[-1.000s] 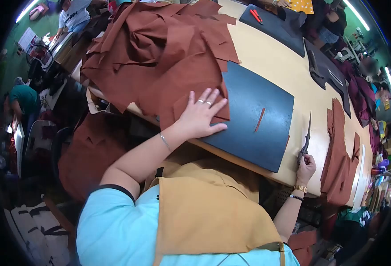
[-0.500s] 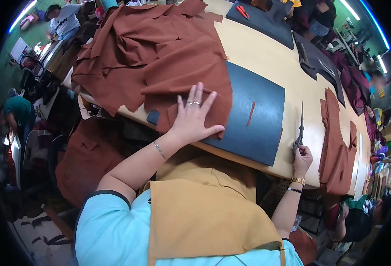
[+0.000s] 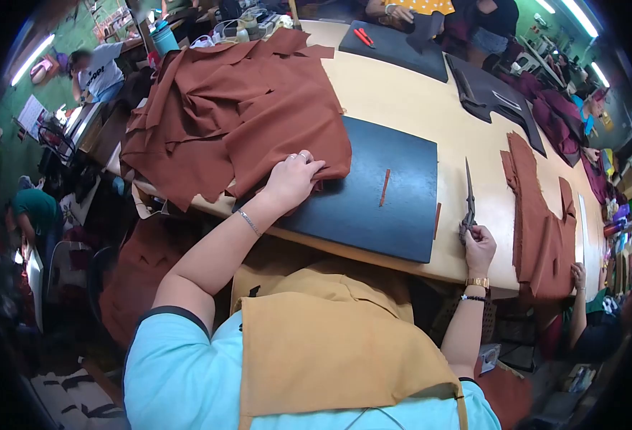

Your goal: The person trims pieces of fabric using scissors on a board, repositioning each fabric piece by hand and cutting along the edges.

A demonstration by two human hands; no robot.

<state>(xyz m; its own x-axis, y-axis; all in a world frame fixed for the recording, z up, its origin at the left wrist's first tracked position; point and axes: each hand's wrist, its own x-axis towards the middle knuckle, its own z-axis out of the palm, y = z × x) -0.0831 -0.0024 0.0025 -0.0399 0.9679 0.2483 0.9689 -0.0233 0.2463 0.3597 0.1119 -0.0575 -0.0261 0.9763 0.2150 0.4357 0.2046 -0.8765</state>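
Observation:
My left hand [image 3: 291, 183] is closed on the near edge of a large, folded pile of reddish-brown cloth [image 3: 237, 118], with the fingertips hidden in the cloth. Under that edge lies a dark blue board [image 3: 359, 208], which carries a thin reddish-brown strip [image 3: 385, 188]. To the right of the board, my right hand [image 3: 479, 246] grips dark scissors [image 3: 469, 197] by the handles, their blades pointing away from me. More reddish-brown cloth [image 3: 542, 229] lies farther right on the table.
The pale table [image 3: 395, 89] curves ahead. On its far side are a dark mat [image 3: 402, 54] with a red tool [image 3: 364, 37] and dark pieces [image 3: 491, 93]. A co-worker in a yellow dotted garment [image 3: 421, 6] is across the table. Another person's hand [image 3: 579, 275] touches its right edge.
My left hand has gone from lying spread on the cloth to gripping its edge. The cloth edge has moved back and left, baring more of the board. My right hand still holds the scissors.

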